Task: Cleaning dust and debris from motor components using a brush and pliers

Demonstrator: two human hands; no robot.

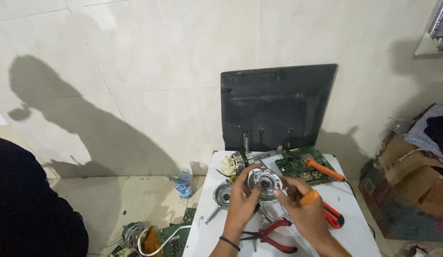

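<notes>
Both my hands meet over a small white table (354, 228). My left hand (241, 202) grips a round silver motor end cover (264, 181) from the left side. My right hand (304, 209) touches the cover's right edge with its fingertips and holds an orange-handled tool (310, 197) in the palm. Just behind the cover lies the motor's rotor and winding with a shaft (240, 161). A second silver end cover (223, 194) lies to the left of my left hand.
Red-handled pliers (273, 235) lie near the table's front. An orange screwdriver (324, 170) rests on a green circuit board (302, 166). A black monitor back (276, 107) leans on the tiled wall. Cardboard boxes (412, 185) stand right; another motor (133, 234), a can (184, 184) on the floor.
</notes>
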